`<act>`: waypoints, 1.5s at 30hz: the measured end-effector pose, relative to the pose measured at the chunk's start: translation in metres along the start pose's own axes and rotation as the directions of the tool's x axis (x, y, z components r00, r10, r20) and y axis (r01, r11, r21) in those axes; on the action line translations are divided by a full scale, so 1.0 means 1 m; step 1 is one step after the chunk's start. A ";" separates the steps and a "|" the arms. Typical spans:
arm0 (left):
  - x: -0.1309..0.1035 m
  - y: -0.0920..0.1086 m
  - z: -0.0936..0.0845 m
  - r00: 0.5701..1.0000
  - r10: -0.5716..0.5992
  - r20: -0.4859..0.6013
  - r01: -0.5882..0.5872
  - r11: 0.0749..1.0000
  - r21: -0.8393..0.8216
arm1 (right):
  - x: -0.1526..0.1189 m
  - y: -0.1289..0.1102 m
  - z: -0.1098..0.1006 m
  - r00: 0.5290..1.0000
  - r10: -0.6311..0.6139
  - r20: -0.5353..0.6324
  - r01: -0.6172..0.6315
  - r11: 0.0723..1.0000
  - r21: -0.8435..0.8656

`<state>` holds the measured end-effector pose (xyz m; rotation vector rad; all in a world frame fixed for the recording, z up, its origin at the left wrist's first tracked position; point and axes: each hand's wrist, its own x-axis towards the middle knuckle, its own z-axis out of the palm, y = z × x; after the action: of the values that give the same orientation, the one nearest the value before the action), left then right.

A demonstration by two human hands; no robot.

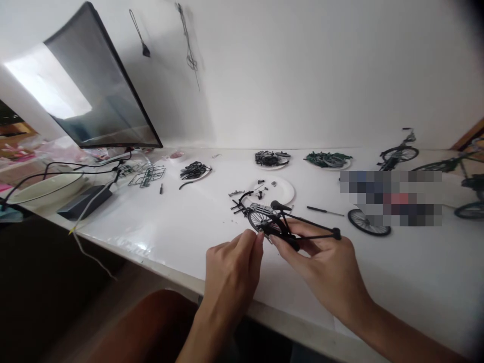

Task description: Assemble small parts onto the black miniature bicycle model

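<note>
A black model bicycle (279, 227), partly assembled, is held above the white table. Its spoked wheel (259, 218) and rack point away to the left, and its saddle (280, 205) is up. My right hand (327, 262) is closed around the frame, thumb along the near side, with the bare frame tubes sticking out over the fingers. At the wheel's hub, my left hand (231, 264) pinches thumb and forefinger together; what sits between them is hidden. Just behind lies a white plate (288, 191) with several small black parts.
A screwdriver (325, 210) and a loose wheel (368, 223) lie to the right, beside a pixelated patch. Plates of black parts (193, 170), more dark parts (270, 159) and green parts (328, 160) line the back. A monitor (102, 75) and wire racks (147, 175) are left; assembled bicycles (400, 152) stand right.
</note>
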<state>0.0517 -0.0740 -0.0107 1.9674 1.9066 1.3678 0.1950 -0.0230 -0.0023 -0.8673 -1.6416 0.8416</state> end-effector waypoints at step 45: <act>-0.004 -0.002 -0.012 0.999 -0.037 0.009 0.036 0.995 0.091 | -0.004 -0.002 0.002 0.991 0.117 0.057 -0.116 0.993 -0.021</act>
<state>0.0430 -0.0831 -0.0069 1.9644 2.0241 1.2806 0.1938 -0.0274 -0.0022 -0.9663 -1.6634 0.9423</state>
